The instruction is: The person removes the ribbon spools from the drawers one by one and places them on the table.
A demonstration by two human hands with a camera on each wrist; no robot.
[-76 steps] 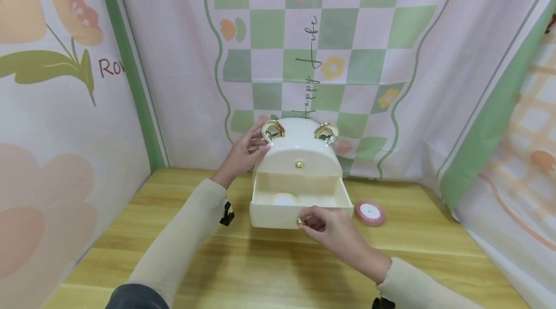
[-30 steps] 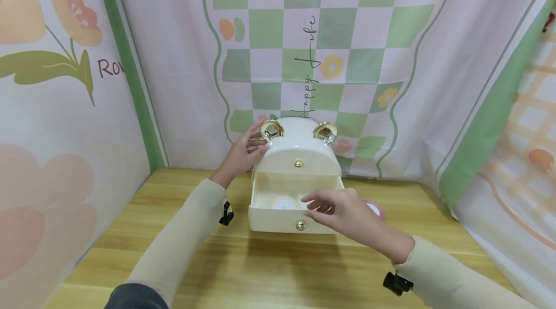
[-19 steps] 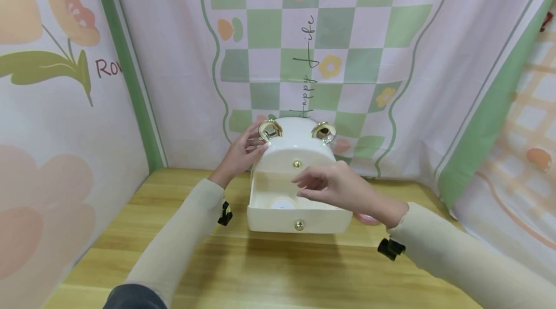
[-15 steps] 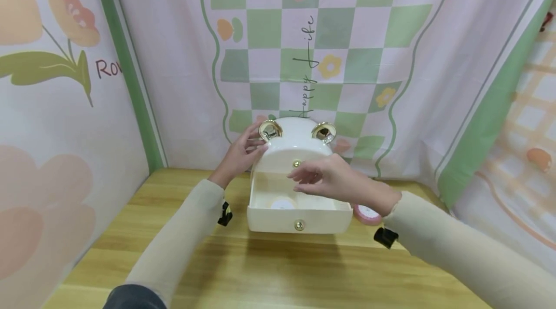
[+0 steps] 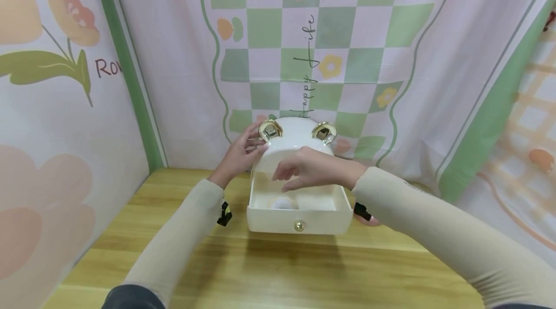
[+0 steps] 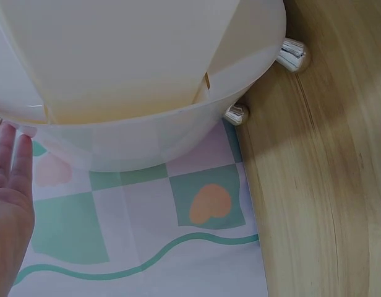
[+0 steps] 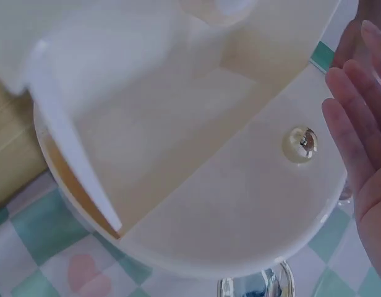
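A cream-white storage box point(image 5: 297, 140) with gold ears stands on the table, its lower drawer point(image 5: 273, 221) pulled out. My left hand point(image 5: 241, 155) rests against the box's left side, beside the left ear point(image 5: 270, 130), fingers extended. Above the drawer hovers my right hand point(image 5: 314, 168), fingers loosely bent with nothing between them. On the drawer floor lies a pale round spool point(image 5: 283, 203) with a white face. The drawer's gold knob point(image 5: 299, 225) is free of both hands. The upper knob point(image 7: 300, 145) shows in the right wrist view; my right hand hides it in the head view.
A pink spool point(image 5: 368, 221) lies on the wooden table point(image 5: 299, 275) right of the drawer, mostly covered by my right wrist. Printed cloth point(image 5: 334, 24) hangs close behind the box. Short metallic feet point(image 6: 294, 54) carry the box.
My right hand let go of the lower drawer's knob, rose, and moved left over the drawer. The drawer came out slightly further. My left hand stayed at the box's side.
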